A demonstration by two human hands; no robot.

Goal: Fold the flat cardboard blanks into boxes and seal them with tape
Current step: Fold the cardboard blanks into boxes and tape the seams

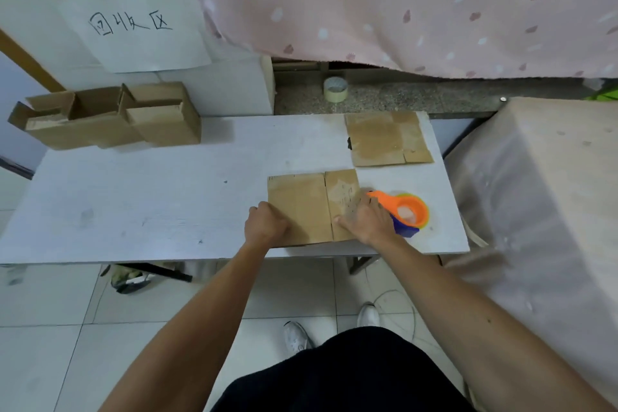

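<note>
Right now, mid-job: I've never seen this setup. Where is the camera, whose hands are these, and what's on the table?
No machine here: a person works bare-handed, and the picture comes from a camera on their head, looking down. On the white table lies a flat brown cardboard blank. The left hand curls at its left edge, apparently gripping it; the right hand presses flat on it. An orange-and-blue plastic tape dispenser sits right of it. A second flat cardboard blank lies farther back; folded brown cardboard boxes stand far left.

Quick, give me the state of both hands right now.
Left hand: curled, gripping the near cardboard blank at its left edge.
Right hand: open, pressing flat on the same blank.
</note>
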